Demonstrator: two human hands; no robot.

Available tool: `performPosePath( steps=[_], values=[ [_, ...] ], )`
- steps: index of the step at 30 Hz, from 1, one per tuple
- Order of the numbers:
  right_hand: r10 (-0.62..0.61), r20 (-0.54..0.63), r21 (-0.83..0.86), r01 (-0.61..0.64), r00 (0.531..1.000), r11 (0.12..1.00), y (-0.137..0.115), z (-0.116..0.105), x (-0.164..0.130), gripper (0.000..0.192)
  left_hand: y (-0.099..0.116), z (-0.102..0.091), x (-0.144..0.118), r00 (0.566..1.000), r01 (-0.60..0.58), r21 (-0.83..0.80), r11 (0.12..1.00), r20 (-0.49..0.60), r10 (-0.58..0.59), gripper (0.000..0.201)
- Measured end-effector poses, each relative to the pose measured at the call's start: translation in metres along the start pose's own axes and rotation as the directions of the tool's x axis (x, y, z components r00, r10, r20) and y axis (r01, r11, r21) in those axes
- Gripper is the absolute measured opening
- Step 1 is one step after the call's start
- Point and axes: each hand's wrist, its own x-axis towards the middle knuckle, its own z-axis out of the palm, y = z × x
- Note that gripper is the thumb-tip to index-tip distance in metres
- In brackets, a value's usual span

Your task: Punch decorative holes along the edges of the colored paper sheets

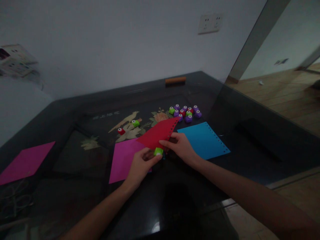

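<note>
My left hand (141, 163) is closed around a small green craft punch (158, 151) with a white underside or button, at the near edge of a red paper sheet (160, 131). Whether the paper sits inside the punch's slot cannot be made out. Pinching that sheet by its near right side is my right hand (180, 146); the sheet is tilted up and has a row of holes along its right edge. A magenta sheet (122, 160) lies partly under it. To the right lies a blue sheet (203, 140), also with a row of holes.
Several purple, red and green punches (185, 112) are clustered behind the sheets. A red punch (121, 131) and a green one (135, 123) stand apart at left. Another magenta sheet (27, 161) lies far left. An orange-brown bar (175, 80) rests near the wall on the dark glossy table (95, 200).
</note>
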Motion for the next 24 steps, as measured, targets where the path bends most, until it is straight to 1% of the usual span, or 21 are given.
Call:
performPosePath(
  steps=[4, 7, 13, 18, 24],
  values=[
    [-0.014, -0.003, 0.047, 0.014, 1.000, 0.999, 0.003, -0.001, 0.002, 0.026, -0.004, -0.002, 0.002, 1.000, -0.003, 0.075, 0.997, -0.026, 0.005, 0.029],
    [-0.027, -0.007, 0.044, 0.027, 1.000, 0.999, 0.003, -0.002, 0.003, 0.026, -0.007, -0.003, 0.003, 0.999, -0.011, 0.099, 0.995, -0.033, 0.015, 0.030],
    [-0.003, -0.021, 0.078, 0.005, 1.000, 0.997, -0.004, -0.005, 0.004, 0.025, -0.009, -0.004, 0.004, 1.000, -0.009, 0.105, 0.994, 0.007, 0.009, 0.038],
    [-0.001, -0.044, 0.077, 0.005, 0.999, 0.997, -0.008, -0.007, 0.004, 0.023, -0.011, -0.006, 0.005, 0.993, -0.105, 0.172, 0.980, 0.063, 0.096, 0.038],
    [0.007, -0.071, 0.068, -0.002, 0.997, 0.998, -0.009, -0.010, 0.006, 0.026, -0.013, -0.007, 0.004, 0.971, -0.241, 0.352, 0.904, 0.091, 0.223, 0.041]
  ],
)
